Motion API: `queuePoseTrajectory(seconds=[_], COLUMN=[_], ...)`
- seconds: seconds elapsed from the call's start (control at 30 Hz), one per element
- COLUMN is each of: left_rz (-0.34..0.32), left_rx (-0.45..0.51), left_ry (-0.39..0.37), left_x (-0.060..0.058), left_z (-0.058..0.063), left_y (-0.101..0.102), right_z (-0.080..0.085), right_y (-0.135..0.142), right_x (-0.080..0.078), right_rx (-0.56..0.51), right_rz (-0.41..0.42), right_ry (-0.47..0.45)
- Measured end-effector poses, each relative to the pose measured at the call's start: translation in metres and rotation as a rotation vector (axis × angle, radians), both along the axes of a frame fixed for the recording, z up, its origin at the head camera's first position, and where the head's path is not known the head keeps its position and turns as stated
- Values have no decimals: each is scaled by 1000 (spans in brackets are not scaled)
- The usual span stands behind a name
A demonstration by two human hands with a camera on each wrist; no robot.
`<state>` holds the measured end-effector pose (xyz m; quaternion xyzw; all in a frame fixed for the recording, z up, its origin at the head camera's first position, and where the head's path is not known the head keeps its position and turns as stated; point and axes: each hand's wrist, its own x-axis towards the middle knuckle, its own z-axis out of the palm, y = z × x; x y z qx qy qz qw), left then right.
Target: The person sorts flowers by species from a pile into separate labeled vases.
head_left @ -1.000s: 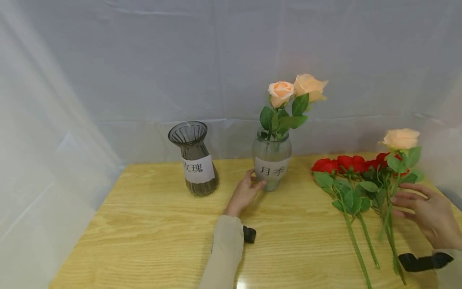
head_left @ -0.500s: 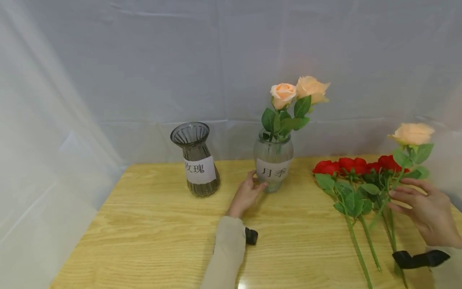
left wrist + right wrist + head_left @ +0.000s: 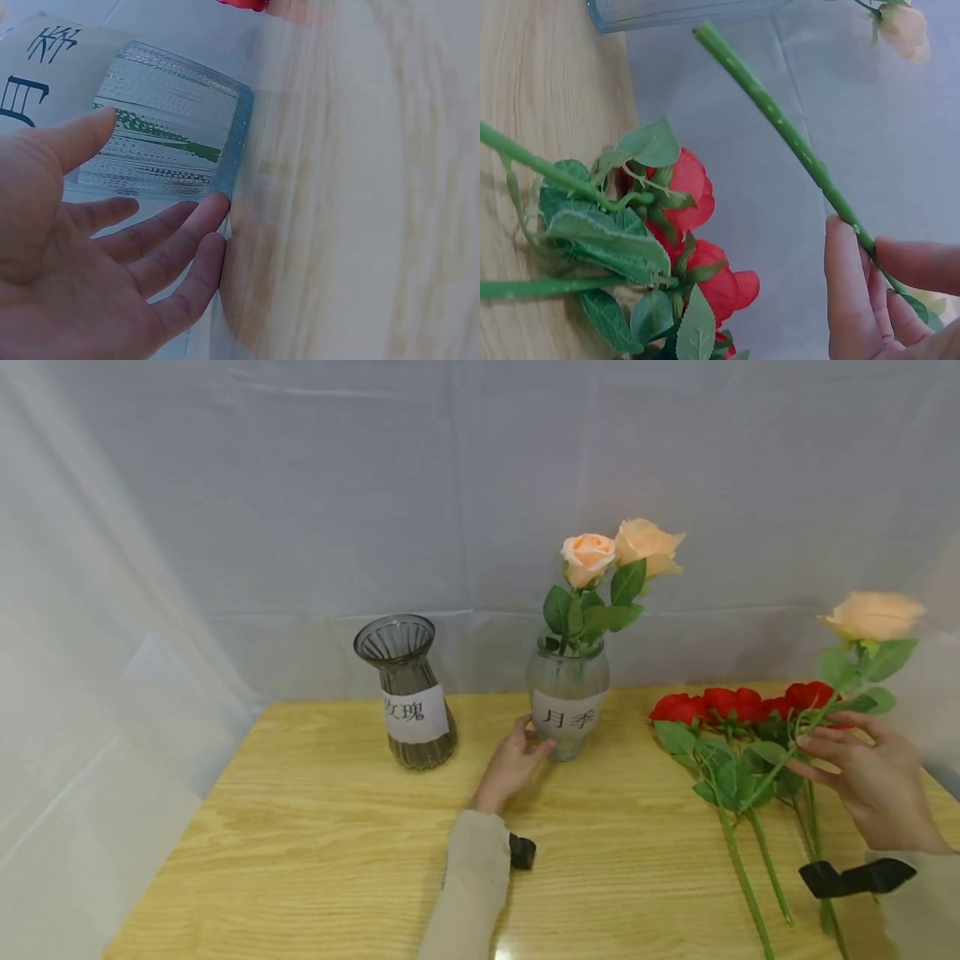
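My left hand is at the lower left side of a clear glass vase, thumb in front and fingers along the side near its base. The vase stands upright with a white label and two peach roses in it. At the right, my right hand pinches the stem of another peach rose between thumb and fingers. Its bloom points up and to the right. In the right wrist view the bare cut end of its green stem slants up toward the vase's base.
A grey ribbed glass vase with a white label stands to the left on the wooden table. Several red roses lie at the right, stems toward the front edge. A white sheet hangs behind the table.
My right hand has raised the peach rose; its bloom has moved up and right, its stem has tilted, lower end swinging left. My left hand stays at the clear vase.
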<state>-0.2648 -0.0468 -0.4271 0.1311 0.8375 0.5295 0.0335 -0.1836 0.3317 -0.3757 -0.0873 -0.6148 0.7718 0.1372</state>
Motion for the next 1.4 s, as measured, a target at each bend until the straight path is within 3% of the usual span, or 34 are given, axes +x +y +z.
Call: queuePoseTrajectory(seconds=[0.23,0.7,0.9,1.4], left_rz=[-1,1,3,6], left_rx=[-5,-6,1,-7], left_ry=[-4,-2,-13,-20], left_x=[0,-1,1,0], left_z=[0,0,1,2], left_y=[0,1,1,0], right_z=[5,16,22,38], right_y=[-6,-25,-32,-66], right_x=[0,-7,-10,-22], right_rx=[-35,-166,-301,-405], right_rz=[15,111,178,90], right_ry=[26,194,261,288])
